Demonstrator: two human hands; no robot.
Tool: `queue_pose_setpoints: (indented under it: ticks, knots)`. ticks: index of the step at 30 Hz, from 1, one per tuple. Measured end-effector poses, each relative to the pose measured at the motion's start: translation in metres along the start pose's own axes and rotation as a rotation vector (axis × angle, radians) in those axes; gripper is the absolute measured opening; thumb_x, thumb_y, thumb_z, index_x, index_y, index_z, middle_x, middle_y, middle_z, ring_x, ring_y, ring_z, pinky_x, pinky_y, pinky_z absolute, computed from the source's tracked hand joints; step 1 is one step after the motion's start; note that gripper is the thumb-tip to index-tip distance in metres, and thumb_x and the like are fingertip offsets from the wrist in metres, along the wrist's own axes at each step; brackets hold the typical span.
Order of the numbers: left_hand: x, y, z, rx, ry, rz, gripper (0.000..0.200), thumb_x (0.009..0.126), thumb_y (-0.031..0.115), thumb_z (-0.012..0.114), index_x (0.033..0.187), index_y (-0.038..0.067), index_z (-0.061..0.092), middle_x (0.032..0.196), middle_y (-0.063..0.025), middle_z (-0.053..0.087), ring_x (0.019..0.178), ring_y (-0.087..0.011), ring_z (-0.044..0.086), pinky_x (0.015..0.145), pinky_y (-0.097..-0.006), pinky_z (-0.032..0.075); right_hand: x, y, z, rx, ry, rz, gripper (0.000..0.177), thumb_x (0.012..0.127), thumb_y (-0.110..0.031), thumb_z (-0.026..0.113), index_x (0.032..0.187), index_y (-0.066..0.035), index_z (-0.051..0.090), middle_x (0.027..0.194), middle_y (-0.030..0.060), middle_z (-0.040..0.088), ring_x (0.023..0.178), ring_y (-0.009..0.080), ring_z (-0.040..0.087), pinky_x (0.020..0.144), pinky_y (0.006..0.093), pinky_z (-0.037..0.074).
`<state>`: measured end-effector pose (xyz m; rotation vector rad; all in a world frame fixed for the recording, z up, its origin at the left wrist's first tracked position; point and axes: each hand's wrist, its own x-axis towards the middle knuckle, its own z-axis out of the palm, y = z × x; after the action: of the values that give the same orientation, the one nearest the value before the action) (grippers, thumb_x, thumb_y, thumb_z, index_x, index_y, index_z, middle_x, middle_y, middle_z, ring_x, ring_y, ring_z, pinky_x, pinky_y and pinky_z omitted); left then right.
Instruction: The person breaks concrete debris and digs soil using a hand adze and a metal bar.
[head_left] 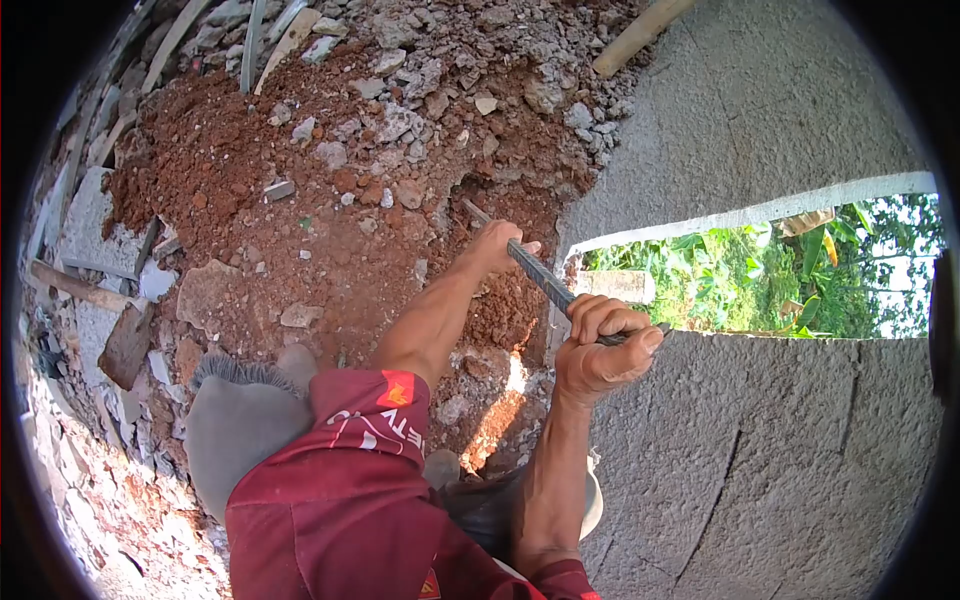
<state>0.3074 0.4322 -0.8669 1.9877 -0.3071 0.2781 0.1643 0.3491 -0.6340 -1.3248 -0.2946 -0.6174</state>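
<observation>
Both of my hands are closed around a ribbed steel bar [541, 275] that slants across the middle of the view. My left hand [495, 248] grips it lower down, near its thin far end. My right hand [605, 350] wraps the other end, close to the wall opening, with the thumb lying along the bar. The bar's far tip reaches a dug-out hollow [515, 205] of reddish soil at the foot of the wall. Loose red earth lies below the left hand.
A rough grey cement wall [760, 450] stands on the right, with a gap showing green plants [730, 275]. Broken rubble [400, 120] and a red soil heap [200, 150] cover the ground. Wooden pieces [640, 38] lie about. My knee [240, 430] is bent at the lower left.
</observation>
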Motion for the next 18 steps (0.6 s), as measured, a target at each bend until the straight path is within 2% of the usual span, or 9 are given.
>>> queue_pose_setpoints:
  ticks: [4, 6, 9, 10, 11, 13, 14, 16, 18]
  knots:
    - [0.000, 0.041, -0.009, -0.090, 0.205, 0.111, 0.056, 0.083, 0.037, 0.069, 0.048, 0.002, 0.043, 0.049, -0.0137, 0.044, 0.050, -0.0315, 0.044, 0.057, -0.0446, 0.038, 0.024, -0.028, 0.005, 0.024, -0.087, -0.065, 0.049, 0.101, -0.046, 0.033, 0.071, -0.009, 0.039, 0.045, 0.0036, 0.035, 0.037, 0.0123, 0.031, 0.041, 0.0294, 0.035]
    - [-0.006, 0.081, -0.011, -0.080, 0.129, 0.014, 0.056, 0.083, 0.042, 0.066, 0.047, 0.002, 0.051, 0.050, -0.0171, 0.051, 0.052, -0.0337, 0.051, 0.061, -0.0436, 0.042, 0.053, -0.070, -0.005, 0.059, -0.142, -0.023, 0.049, 0.102, -0.047, 0.026, 0.069, -0.013, 0.040, 0.044, -0.0002, 0.034, 0.035, 0.0113, 0.032, 0.039, 0.0293, 0.034]
    - [-0.030, 0.157, -0.008, -0.095, 0.247, 0.127, 0.054, 0.084, 0.038, 0.066, 0.040, 0.011, 0.048, 0.037, -0.0081, 0.044, 0.033, -0.0237, 0.040, 0.045, -0.0432, 0.035, 0.091, -0.156, -0.040, 0.057, -0.248, 0.038, 0.050, 0.101, -0.050, 0.027, 0.065, -0.017, 0.039, 0.047, -0.0016, 0.039, 0.038, 0.0091, 0.036, 0.042, 0.0283, 0.034]
    - [-0.034, 0.186, -0.007, -0.128, 0.340, 0.193, 0.055, 0.083, 0.037, 0.069, 0.040, 0.014, 0.044, 0.035, -0.0022, 0.037, 0.031, -0.0172, 0.037, 0.041, -0.0357, 0.033, 0.102, -0.189, -0.049, 0.062, -0.226, 0.046, 0.050, 0.099, -0.053, 0.033, 0.066, -0.017, 0.043, 0.049, -0.0017, 0.041, 0.040, 0.0088, 0.038, 0.043, 0.0283, 0.034]
    - [-0.034, 0.219, -0.015, -0.163, 0.371, 0.252, 0.054, 0.082, 0.037, 0.069, 0.040, 0.014, 0.045, 0.035, -0.0019, 0.038, 0.031, -0.0165, 0.038, 0.041, -0.0341, 0.033, 0.121, -0.228, -0.065, 0.104, -0.286, 0.060, 0.056, 0.099, -0.055, 0.022, 0.065, -0.015, 0.041, 0.044, -0.0030, 0.031, 0.036, 0.0098, 0.028, 0.043, 0.0291, 0.030]
    - [-0.025, 0.282, -0.024, -0.314, 0.432, 0.345, 0.052, 0.081, 0.039, 0.071, 0.042, 0.014, 0.047, 0.036, -0.0013, 0.041, 0.031, -0.0162, 0.041, 0.040, -0.0335, 0.034, 0.157, -0.312, -0.083, 0.148, -0.046, -0.164, 0.056, 0.100, -0.051, 0.017, 0.065, -0.014, 0.040, 0.044, -0.0021, 0.031, 0.036, 0.0099, 0.026, 0.040, 0.0275, 0.027]
    - [-0.016, 0.312, -0.034, -0.363, 0.426, 0.397, 0.050, 0.081, 0.041, 0.070, 0.046, 0.013, 0.049, 0.038, -0.0008, 0.043, 0.032, -0.0154, 0.042, 0.040, -0.0337, 0.033, 0.150, -0.332, -0.037, -0.039, -0.353, -0.103, 0.031, 0.100, -0.026, 0.038, 0.073, -0.012, 0.043, 0.059, -0.0041, 0.041, 0.047, 0.0103, 0.041, 0.054, 0.0264, 0.038]
    - [0.004, 0.368, -0.062, -0.402, 0.122, 0.428, 0.040, 0.083, 0.031, 0.064, 0.050, 0.011, 0.053, 0.043, -0.0025, 0.049, 0.037, -0.0156, 0.048, 0.044, -0.0363, 0.034, 0.173, -0.358, -0.003, -0.130, -0.535, -0.226, 0.034, 0.100, -0.030, 0.037, 0.072, -0.012, 0.042, 0.057, -0.0040, 0.039, 0.045, 0.0100, 0.039, 0.052, 0.0261, 0.036]
    - [0.030, 0.401, -0.086, -0.369, 0.059, 0.545, 0.020, 0.069, 0.022, 0.066, 0.056, 0.008, 0.059, 0.052, -0.0066, 0.059, 0.048, -0.0205, 0.057, 0.049, -0.0391, 0.039, 0.205, -0.345, 0.016, -0.139, -0.533, -0.304, 0.036, 0.100, -0.034, 0.036, 0.072, -0.013, 0.040, 0.055, -0.0039, 0.037, 0.044, 0.0097, 0.037, 0.049, 0.0258, 0.034]
